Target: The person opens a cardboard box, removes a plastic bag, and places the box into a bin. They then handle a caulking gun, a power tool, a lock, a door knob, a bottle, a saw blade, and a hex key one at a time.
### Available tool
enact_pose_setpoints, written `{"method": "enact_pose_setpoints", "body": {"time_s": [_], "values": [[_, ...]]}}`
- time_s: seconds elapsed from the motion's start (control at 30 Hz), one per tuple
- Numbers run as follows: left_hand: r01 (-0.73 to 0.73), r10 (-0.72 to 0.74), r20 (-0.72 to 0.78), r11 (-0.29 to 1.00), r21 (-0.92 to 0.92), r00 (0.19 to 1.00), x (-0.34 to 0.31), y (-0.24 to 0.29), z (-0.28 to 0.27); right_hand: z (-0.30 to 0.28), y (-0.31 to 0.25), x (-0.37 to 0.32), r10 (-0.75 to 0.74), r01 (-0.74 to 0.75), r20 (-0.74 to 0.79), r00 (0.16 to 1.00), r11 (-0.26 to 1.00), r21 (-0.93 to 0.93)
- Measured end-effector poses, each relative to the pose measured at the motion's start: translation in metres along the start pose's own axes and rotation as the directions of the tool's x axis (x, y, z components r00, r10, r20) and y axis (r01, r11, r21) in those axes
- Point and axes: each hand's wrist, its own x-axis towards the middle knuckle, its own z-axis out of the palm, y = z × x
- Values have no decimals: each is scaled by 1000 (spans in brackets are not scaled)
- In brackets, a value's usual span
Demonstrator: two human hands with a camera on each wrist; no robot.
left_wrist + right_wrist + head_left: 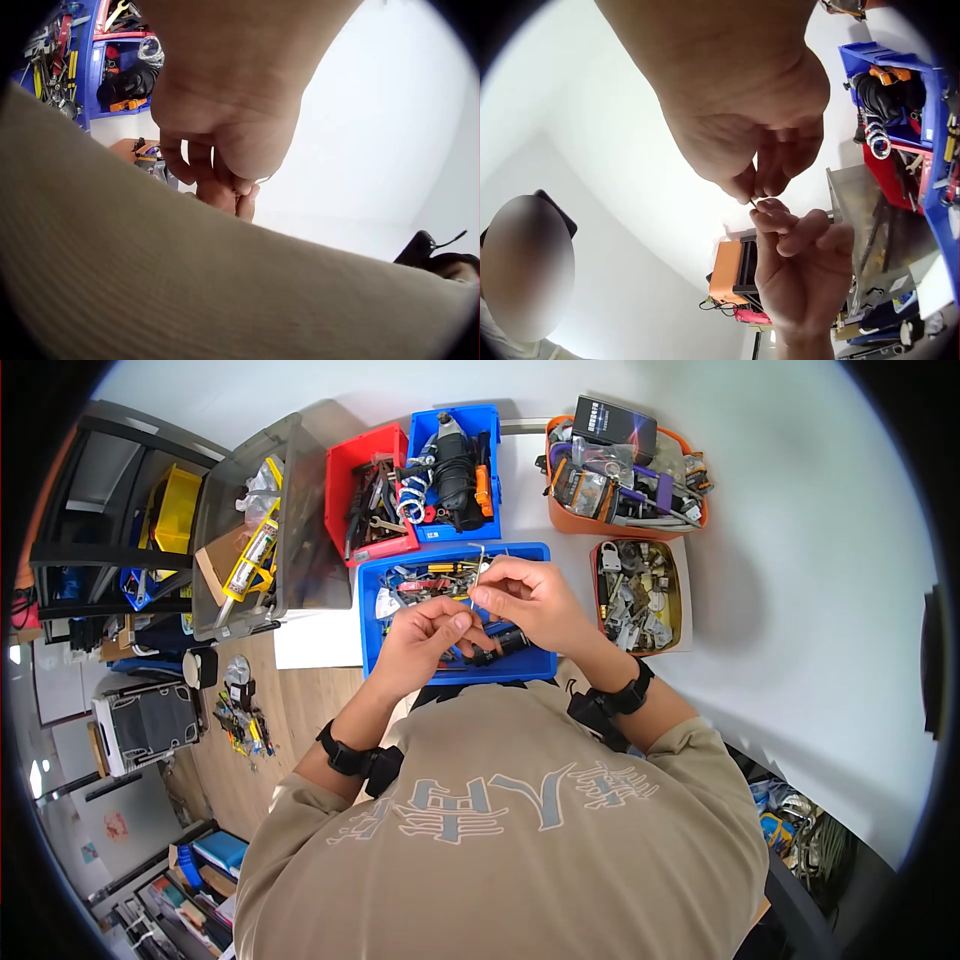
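Note:
A thin, bent metal rod, apparently a hex key (477, 572), is held above the blue bin (368, 645) of mixed tools. My right hand (535, 600) pinches it between thumb and forefinger. From the other side, my left hand (425, 645) pinches the lower part with its fingertips. The two hands meet at the rod in the right wrist view, where only a dark sliver shows between the right hand (742, 127) and left hand (802, 262). A short bent end of the hex key (263, 180) pokes out past the fingers in the left wrist view. Below the hands lies a black cylindrical tool (508, 647).
Behind stand a red bin (340, 490) of wrenches and a blue bin (455, 415) with a corded black power tool. To the right are an orange bin (640, 528) and a tin (683, 610) of metal parts. A grey crate (315, 530) stands left.

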Motion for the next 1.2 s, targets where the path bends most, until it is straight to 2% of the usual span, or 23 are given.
{"method": "enact_pose_setpoints", "body": {"time_s": [0.23,0.33,0.37,0.43,0.47,0.5,0.57,0.6,0.63,0.67,0.73,0.83,0.9,0.97,1.0,1.07,1.1,1.17,1.2], "values": [[-15,15,-3,1000,10,1000,-7,-3,-46,35,4,31,-27,27,-82,996,1000,5],[-78,78,19,997,24,997,-8,-14,-73,55,11,49,42,-46,-79,996,998,-42],[-77,76,27,997,17,997,-7,-21,-87,63,16,57,44,-56,-99,994,992,-117],[-96,92,-106,995,-30,990,3,-43,-119,75,26,67,47,-71,-124,991,976,-204],[-108,107,-188,994,2,976,10,-57,-136,78,31,67,149,-182,-147,978,952,-246],[-116,112,-179,993,-8,977,18,-69,-155,80,34,66,245,-288,-177,953,914,-286],[40,-2,-354,994,100,935,34,-97,-190,86,38,56,241,-295,-185,953,884,-364],[39,-8,-343,995,86,939,44,-112,-207,88,41,49,277,-350,-219,936,808,-473],[48,19,-383,985,165,924,57,-128,-222,90,44,42,307,-402,-260,916,716,-571],[58,50,-418,968,243,907,71,-140,-234,93,47,34,312,-418,-279,908,705,-573],[72,62,-432,956,286,900,96,-155,-250,100,53,20,385,-536,-372,844,607,-587],[110,92,-474,918,381,876,134,-191,-269,114,60,1,366,-572,-441,820,552,-607],[119,123,-484,891,439,867,144,-192,-275,124,60,-9,352,-578,-461,815,554,-599],[195,196,-589,823,533,784,151,-177,-276,123,60,-13,330,-575,-477,815,564,-592],[192,200,-587,822,537,785,152,-166,-278,122,60,-16,352,-604,-499,792,571,-556],[298,225,-678,771,563,700,159,-145,-287,118,61,-18,373,-625,-511,774,580,-523],[302,229,-683,769,564,694,163,-140,-293,115,61,-18,371,-629,-523,768,592,-503],[333,200,-765,812,479,612,175,-130,-312,106,63,-16,367,-623,-524,769,612,-487],[393,162,-787,796,461,595,186,-147,-328,101,64,-15,347,-588,-490,800,618,-522]]}}
